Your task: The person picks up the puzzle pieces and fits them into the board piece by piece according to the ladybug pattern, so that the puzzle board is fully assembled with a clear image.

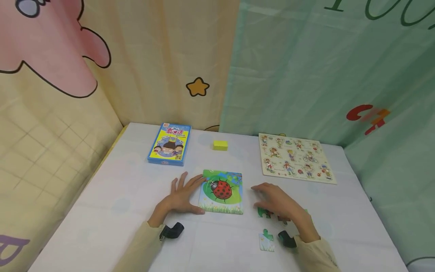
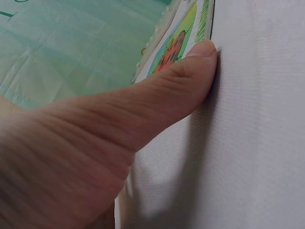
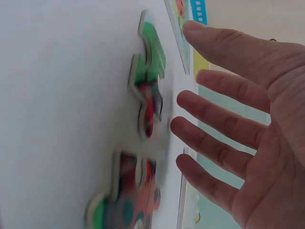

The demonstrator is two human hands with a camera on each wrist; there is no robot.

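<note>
White cloth [image 1: 221,241] underlies the work: a ladybird board [image 1: 221,190] lies flat near its middle, the left hand [image 1: 181,199] spread at the board's left edge, fingers and thumb touching it. The right hand [image 1: 276,200] — fingers extended, nothing gripped — hovers above loose puzzle pieces [image 1: 266,242] to the board's right. The step appears to be piece selection; the next move would call for a pinch on one piece's edge. Farther back lie a blue-and-yellow box [image 1: 170,144], a yellow block [image 1: 220,145] and a figure board [image 1: 295,158]; a cream curtain [image 1: 153,56] and a green curtain [image 1: 289,68] enclose the surface.
</note>
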